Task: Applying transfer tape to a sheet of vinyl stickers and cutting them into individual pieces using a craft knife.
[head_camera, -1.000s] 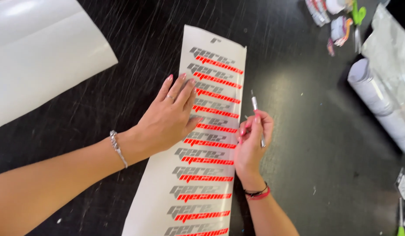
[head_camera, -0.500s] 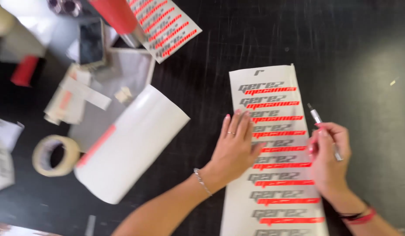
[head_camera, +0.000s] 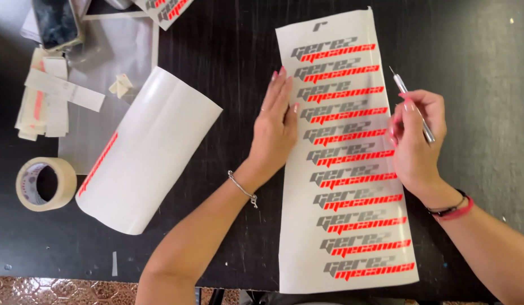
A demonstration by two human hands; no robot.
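Head view: left hand (head_camera: 276,127) lies flat, fingers (head_camera: 280,90) straight and pressed together, palm down on the left edge of the sticker sheet (head_camera: 344,158), fingertips pointing away from the person. Nothing pinched there, just pressing the sheet to the table. Right hand (head_camera: 417,141) is curled, fingers pinching a thin metal craft knife (head_camera: 412,104); the blade tip sticks out past the fingertips, up and away from the person. This hand rests over the sheet's right edge, thumb side touching the paper.

Between the two hands: long white sticker sheet with a column of repeated grey and red-orange decals, lying flat on the black table (head_camera: 228,62), running from beyond the fingertips back past both wrists. Silver bracelet (head_camera: 243,189) on the left wrist, red and black bands (head_camera: 454,208) on the right wrist.

Left of the left hand, apart from it: curled white backing sheet (head_camera: 149,152) with a red-orange strip. Further left, a masking tape roll (head_camera: 44,183). Beyond that, paper scraps (head_camera: 53,96) and a second small sticker sheet (head_camera: 166,8) at the top edge.
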